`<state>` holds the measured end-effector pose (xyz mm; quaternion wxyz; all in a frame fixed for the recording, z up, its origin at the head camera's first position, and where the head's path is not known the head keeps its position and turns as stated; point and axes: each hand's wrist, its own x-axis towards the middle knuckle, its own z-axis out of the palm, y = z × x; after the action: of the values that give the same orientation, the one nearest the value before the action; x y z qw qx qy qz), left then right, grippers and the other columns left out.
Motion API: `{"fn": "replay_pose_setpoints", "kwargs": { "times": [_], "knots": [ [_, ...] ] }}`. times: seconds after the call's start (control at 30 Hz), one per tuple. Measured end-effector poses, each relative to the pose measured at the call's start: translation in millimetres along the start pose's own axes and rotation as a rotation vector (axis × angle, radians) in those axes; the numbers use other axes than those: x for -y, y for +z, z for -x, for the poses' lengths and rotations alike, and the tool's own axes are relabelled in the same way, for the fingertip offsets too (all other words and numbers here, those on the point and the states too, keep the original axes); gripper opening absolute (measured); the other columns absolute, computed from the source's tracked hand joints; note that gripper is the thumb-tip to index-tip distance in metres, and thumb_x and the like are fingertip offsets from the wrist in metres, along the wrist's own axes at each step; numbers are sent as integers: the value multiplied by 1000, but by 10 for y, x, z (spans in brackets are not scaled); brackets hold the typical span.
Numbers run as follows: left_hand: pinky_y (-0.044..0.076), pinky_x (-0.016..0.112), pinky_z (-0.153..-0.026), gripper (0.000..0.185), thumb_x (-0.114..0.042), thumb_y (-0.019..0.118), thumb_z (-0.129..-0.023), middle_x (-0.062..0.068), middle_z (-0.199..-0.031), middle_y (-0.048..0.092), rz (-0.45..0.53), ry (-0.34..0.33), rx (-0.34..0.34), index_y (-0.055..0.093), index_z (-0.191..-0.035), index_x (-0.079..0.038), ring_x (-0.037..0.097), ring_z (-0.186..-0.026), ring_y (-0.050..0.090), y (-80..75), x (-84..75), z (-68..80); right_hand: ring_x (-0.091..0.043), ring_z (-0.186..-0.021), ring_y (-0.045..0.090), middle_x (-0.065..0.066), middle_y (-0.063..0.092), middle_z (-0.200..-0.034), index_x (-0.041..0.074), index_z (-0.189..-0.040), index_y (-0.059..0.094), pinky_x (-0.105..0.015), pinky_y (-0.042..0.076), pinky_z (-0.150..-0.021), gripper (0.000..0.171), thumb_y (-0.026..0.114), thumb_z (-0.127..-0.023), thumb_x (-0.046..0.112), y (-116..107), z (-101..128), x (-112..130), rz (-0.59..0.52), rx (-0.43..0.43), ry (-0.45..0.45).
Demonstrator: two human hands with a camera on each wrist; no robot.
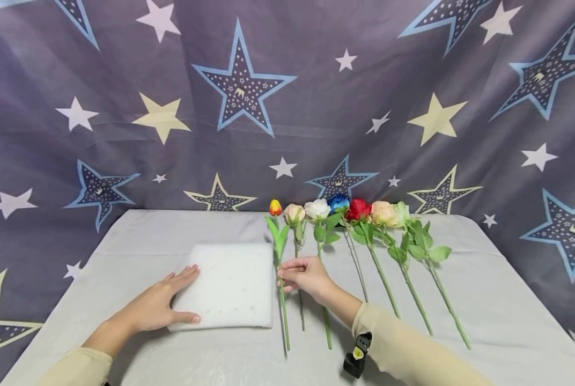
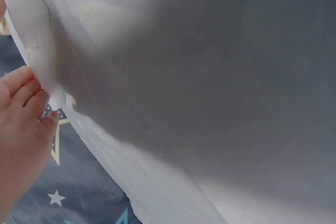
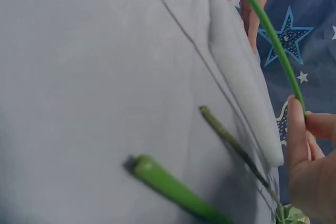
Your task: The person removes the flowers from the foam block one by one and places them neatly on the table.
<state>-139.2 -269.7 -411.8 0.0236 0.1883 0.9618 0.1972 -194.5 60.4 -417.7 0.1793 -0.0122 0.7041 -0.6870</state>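
While six more artificial flowers (image 1: 365,236) lie in a row right of it on the grey counter (image 1: 485,300), your right hand (image 1: 307,276) pinches the orange-yellow tulip's green stem (image 1: 283,300); left hand (image 1: 154,305) rests flat, released, on the white foam block (image 1: 229,287).

Left hand (image 1: 154,308) flat on foam block (image 1: 229,284); right hand (image 1: 307,276) pinches tulip stem (image 1: 282,305).

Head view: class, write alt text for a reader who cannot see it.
A person's right hand pinches the green stem of an orange-and-yellow artificial tulip, while the left hand rests flat on a white square foam block. Six more artificial flowers lie in a row on the grey-clothed table, before a star-patterned backdrop.
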Motion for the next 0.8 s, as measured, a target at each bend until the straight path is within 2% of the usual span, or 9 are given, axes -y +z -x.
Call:
{"fn": "replay_pose_setpoints", "kwargs": {
  "times": [0.1, 0.2, 0.37, 0.57, 0.7, 0.8],
  "knots": [
    [28, 59, -114, 103, -64, 74, -67, 19, -150, 41, 1, 4, -2, 44, -142, 0, 42, -139, 38, 3, 6, 0, -7, -59, 68, -21, 74, -90, -13, -103, 65, -25, 62, -62, 22, 67, -85, -2, -6, -10, -32, 32, -46, 18],
    [27, 59, -114, 104, -64, 74, -66, 20, -150, 41, 1, 3, -10, 44, -142, 1, 43, -139, 38, 1, 18, -5, -7, -56, 66, -23, 74, -89, -11, -100, 67, -26, 62, -60, 19, 69, -84, -1, 8, -27, -33, 100, -89, 9],
    [27, 59, -114, 103, -64, 74, -67, 20, -151, 41, -1, 0, -22, 44, -142, 1, 43, -139, 37, 5, 37, -17, -10, -54, 67, -19, 74, -80, -7, -91, 71, -27, 61, -56, 12, 71, -81, 0, 63, -71, -11, 249, -159, -52],
    [27, 60, -114, 103, -63, 74, -67, 20, -151, 40, -1, 1, -19, 44, -142, 1, 44, -139, 37, 11, 36, -33, -16, -54, 69, -18, 74, -77, -5, -87, 71, -25, 60, -53, 8, 70, -81, 0, 136, -114, 18, 362, -236, -80],
    [27, 60, -114, 103, -64, 74, -68, 21, -151, 40, -3, 1, -18, 43, -142, 1, 44, -139, 37, 15, 40, -49, -19, -52, 70, -16, 74, -76, -3, -87, 72, -24, 59, -50, 7, 71, -82, 2, 166, -149, 31, 456, -261, -99],
    [26, 59, -114, 104, -64, 73, -68, 20, -151, 39, -2, 0, -15, 43, -143, 1, 43, -139, 36, 19, 38, -53, -19, -50, 69, -16, 74, -73, -3, -86, 73, -24, 58, -48, 8, 72, -82, 3, 176, -154, 35, 493, -248, -111]
  ]
}}
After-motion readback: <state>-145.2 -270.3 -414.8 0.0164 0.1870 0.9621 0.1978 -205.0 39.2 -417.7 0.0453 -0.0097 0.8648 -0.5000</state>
